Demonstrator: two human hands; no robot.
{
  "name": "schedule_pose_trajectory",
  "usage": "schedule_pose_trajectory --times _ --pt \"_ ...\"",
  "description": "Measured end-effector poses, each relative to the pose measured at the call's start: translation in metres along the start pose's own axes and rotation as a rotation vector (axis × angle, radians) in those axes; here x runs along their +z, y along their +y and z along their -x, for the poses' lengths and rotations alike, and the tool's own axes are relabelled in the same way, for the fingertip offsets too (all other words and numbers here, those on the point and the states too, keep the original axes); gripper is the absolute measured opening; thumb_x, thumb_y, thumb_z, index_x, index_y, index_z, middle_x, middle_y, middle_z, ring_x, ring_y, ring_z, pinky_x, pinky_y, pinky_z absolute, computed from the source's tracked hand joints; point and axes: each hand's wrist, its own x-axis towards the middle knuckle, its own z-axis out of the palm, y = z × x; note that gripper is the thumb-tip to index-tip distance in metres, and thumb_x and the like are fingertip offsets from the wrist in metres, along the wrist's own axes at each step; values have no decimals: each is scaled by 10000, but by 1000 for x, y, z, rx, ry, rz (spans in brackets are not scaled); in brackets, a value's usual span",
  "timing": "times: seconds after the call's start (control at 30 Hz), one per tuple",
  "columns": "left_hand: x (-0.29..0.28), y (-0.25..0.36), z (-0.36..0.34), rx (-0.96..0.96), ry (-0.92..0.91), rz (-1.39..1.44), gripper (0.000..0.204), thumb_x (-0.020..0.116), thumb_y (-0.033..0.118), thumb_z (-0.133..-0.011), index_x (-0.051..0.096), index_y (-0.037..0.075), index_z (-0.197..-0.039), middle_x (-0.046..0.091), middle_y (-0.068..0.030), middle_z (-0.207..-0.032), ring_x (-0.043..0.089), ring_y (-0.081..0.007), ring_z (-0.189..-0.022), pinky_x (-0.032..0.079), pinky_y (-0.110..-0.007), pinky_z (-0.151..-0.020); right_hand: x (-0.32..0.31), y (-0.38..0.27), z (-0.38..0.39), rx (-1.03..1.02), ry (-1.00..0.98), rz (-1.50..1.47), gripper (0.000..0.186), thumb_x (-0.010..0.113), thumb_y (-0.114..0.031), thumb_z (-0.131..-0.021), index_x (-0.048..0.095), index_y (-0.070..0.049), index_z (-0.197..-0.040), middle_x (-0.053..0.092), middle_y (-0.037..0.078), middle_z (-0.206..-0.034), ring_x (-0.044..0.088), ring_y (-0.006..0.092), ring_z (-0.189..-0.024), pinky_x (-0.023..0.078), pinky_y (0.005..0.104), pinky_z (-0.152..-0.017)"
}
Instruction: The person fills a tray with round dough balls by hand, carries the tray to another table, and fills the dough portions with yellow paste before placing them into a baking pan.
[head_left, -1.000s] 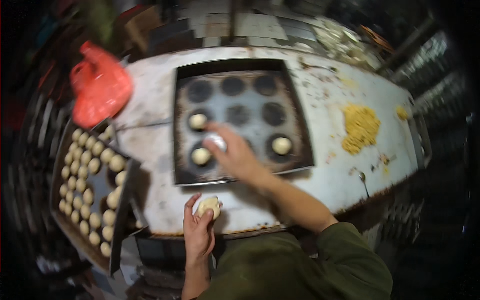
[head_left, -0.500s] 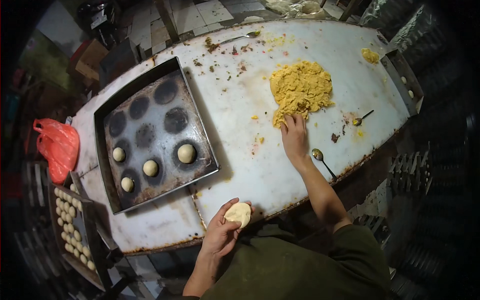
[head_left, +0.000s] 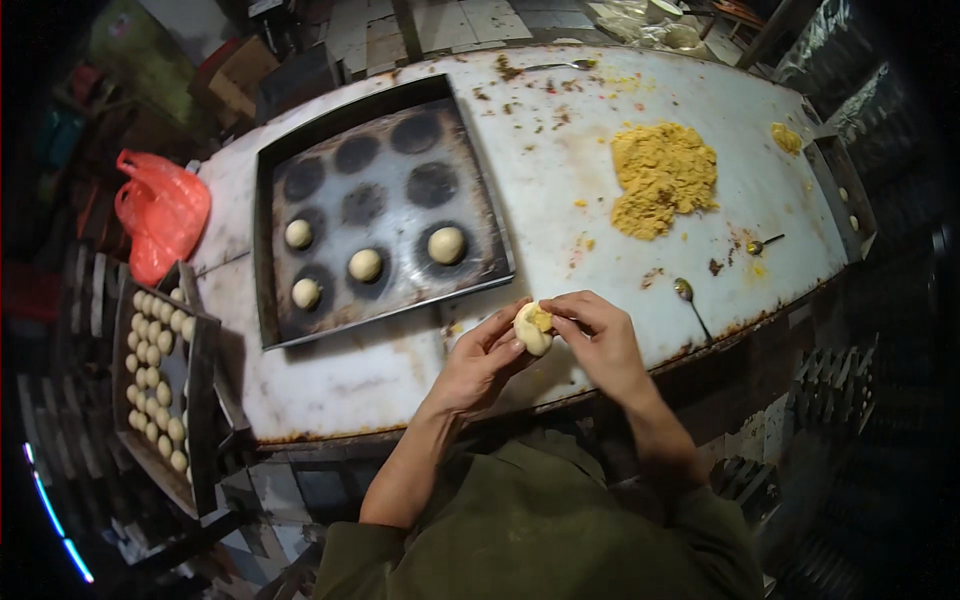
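Observation:
Above the table's near edge, my left hand (head_left: 476, 366) holds a piece of pale dough (head_left: 534, 341) folded partly around a yellow filling (head_left: 541, 319). My right hand (head_left: 604, 342) has its fingertips pinched on the dough's right side, by the filling. A crumbly yellow mound of filling (head_left: 664, 178) lies beyond my right hand. To the left sits a square metal baking tray (head_left: 385, 315) with dark round marks; several dough balls (head_left: 365, 265) rest in its near half.
Another tray (head_left: 203, 400) full of small dough balls stands at the left, near a red plastic bag (head_left: 165, 215). Spoons (head_left: 684, 290) lie on the right and far parts of the marble table (head_left: 540, 215). At the right end is a metal tray (head_left: 832, 185).
My right hand has come back from the yellow mound to the dough in my left hand. Filling now sits in the dough, which is folding up. The view has shifted.

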Motion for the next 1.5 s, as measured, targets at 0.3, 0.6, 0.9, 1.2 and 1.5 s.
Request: schedule_pose_trajectory --times 0.3,0.6,0.9,1.2,1.5 --pt "-81 29 98 84 336 234 486 507 -23 -834 331 34 -1283 564 -170 -1032 597 -227 -875 526 -318 -738 151 -47 49 -12 -35 -81 257 620 -18 -786 529 23 -1023 593 153 -873 581 264 -912 470 325 -709" --pt "-73 46 103 -139 274 211 545 386 -105 -662 347 22 -1191 510 -197 -1108 558 -293 -951 506 -422 -811 156 -52 43 -320 -64 396 219 653 -11 -719 603 -16 -932 543 107 -940 498 306 -908 429 359 -780" --pt "-5 6 27 -212 -217 -397 359 515 71 -905 435 -13 -1245 539 -83 -1096 516 -129 -1022 424 -273 -893 38 -30 52 67 -54 156 143 589 1 -813 534 40 -939 587 158 -839 612 258 -716 497 352 -598" --pt "20 -76 -80 482 116 -1108 382 630 70 -816 457 7 -1152 500 -182 -1068 547 -280 -908 469 -357 -805 1 116 72 100 425 255 214 515 29 -784 597 6 -980 520 121 -1070 476 283 -1057 367 372 -926" --pt "-33 139 46 482 -90 -1282 366 679 164 -801 570 27 -1122 587 -126 -1120 560 -258 -1046 434 -344 -896 71 91 33 -191 201 556 138 569 22 -727 568 -2 -863 540 157 -919 493 341 -893 401 422 -790"
